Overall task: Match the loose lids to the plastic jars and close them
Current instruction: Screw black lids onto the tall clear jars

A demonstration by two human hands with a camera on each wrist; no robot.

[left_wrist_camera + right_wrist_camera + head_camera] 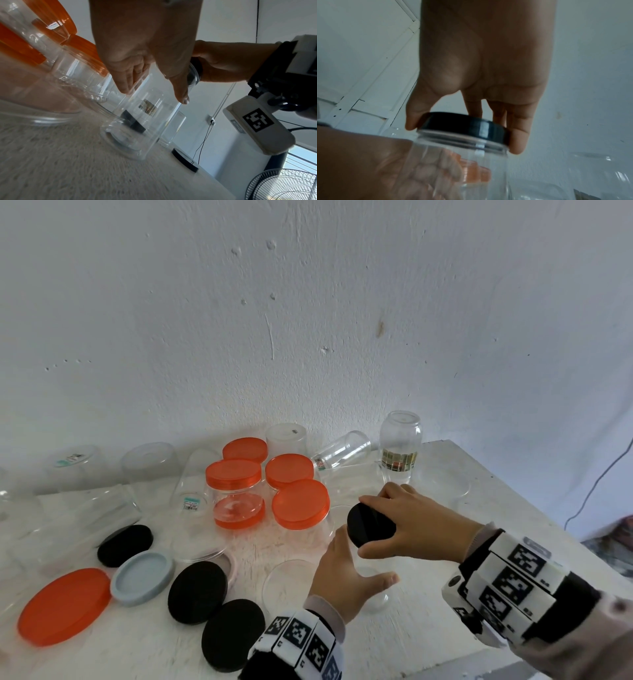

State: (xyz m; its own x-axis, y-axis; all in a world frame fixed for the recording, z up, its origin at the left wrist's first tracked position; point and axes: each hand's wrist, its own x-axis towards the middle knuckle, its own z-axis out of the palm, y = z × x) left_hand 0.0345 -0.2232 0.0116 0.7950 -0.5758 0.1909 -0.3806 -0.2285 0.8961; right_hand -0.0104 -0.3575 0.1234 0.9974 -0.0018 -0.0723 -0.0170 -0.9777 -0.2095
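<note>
A clear plastic jar [376, 599] stands near the table's right front. My left hand [356, 563] grips its side, thumb in front and fingers behind. My right hand [373, 527] holds a black lid [363, 520] from above, thumb and fingers round its rim, and the lid sits tilted on the jar's mouth. In the right wrist view the black lid [464, 124] lies on the jar's neck [462, 143], with my fingertips [518, 142] on its edge. The left wrist view shows my left hand [150, 88] round the jar [137, 128].
Several orange-lidded jars [301, 505] stand in the middle. Loose lids lie at the front left: black ones [197, 590], a grey-blue one [142, 577], an orange one [63, 606]. Upturned clear jars line the wall, and a labelled jar [400, 446] stands behind my hands. The table edge [513, 494] runs on the right.
</note>
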